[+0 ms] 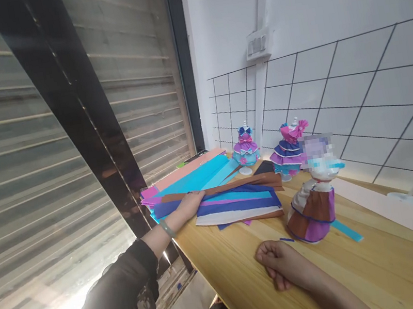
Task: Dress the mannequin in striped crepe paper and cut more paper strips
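My left hand (192,205) reaches onto a loose pile of coloured sheets, its fingers closed at the edge of a long brown strip (243,185), which looks like crepe paper or cloth. Blue, purple and white sheets (239,215) lie just to the right of that hand. My right hand (281,264) rests on the wooden table (240,269), loosely curled, and I see nothing in it. Beyond its knuckles is a short dark blue strip (287,239). A doll figure (313,210) in a brown, purple and white skirt stands upright close by.
Two more dressed figures, one light blue and pink (245,148), one ruffled (287,155), stand at the back. A clear stand (407,200) is on the right by a long pale pink strip (379,208). Wire grid (320,79) lines the wall; a shuttered window (132,82) is left.
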Demonstrator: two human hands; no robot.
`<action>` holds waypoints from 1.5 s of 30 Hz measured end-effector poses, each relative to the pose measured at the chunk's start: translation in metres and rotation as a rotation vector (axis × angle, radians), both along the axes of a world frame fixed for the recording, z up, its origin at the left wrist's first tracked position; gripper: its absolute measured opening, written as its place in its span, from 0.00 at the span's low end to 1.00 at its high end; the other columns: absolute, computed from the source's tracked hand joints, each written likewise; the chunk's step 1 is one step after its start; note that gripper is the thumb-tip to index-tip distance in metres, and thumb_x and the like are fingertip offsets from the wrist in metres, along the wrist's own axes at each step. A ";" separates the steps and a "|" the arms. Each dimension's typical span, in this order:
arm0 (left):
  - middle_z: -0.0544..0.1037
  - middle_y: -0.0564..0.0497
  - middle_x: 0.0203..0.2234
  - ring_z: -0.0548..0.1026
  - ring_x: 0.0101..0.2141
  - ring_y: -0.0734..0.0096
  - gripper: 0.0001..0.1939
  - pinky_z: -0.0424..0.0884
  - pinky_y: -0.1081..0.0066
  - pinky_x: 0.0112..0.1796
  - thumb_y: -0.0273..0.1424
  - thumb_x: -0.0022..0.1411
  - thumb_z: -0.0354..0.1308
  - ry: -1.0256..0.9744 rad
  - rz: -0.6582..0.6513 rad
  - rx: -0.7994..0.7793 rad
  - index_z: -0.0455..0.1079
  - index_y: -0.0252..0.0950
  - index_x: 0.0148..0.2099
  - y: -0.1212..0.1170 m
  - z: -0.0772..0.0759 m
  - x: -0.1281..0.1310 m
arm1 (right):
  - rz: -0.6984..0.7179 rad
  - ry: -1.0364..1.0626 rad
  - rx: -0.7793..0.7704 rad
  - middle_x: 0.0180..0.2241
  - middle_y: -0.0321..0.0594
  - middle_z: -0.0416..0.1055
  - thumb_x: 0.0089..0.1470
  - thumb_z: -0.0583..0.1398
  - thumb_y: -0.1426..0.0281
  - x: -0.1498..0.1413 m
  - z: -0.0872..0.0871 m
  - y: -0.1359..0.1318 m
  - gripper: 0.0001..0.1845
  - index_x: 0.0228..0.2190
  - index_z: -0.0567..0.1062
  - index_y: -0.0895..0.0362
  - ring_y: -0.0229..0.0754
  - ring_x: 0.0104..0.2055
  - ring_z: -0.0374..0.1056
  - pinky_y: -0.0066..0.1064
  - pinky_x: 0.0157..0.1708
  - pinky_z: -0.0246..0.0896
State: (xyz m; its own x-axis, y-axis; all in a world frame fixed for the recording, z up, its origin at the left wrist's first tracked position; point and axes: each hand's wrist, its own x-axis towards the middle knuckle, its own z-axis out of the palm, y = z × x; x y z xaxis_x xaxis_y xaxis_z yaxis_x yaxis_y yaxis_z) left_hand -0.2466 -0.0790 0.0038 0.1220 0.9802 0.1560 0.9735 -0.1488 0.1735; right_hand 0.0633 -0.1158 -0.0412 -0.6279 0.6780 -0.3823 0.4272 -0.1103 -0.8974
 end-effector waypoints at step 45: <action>0.73 0.40 0.46 0.70 0.48 0.50 0.29 0.66 0.60 0.46 0.51 0.51 0.58 0.000 0.444 -0.043 0.69 0.34 0.47 0.076 -0.010 -0.066 | -0.005 -0.096 0.043 0.06 0.33 0.57 0.48 0.49 0.42 -0.003 0.002 -0.004 0.32 0.11 0.58 0.55 0.31 0.09 0.57 0.21 0.10 0.44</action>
State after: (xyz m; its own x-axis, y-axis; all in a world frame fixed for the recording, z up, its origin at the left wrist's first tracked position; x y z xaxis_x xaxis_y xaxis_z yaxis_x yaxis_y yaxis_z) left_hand -0.3123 -0.0032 -0.0064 -0.3126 0.9430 0.1140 0.9412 0.2914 0.1707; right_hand 0.0601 -0.1199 -0.0389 -0.5859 0.6982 -0.4114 0.5111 -0.0755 -0.8562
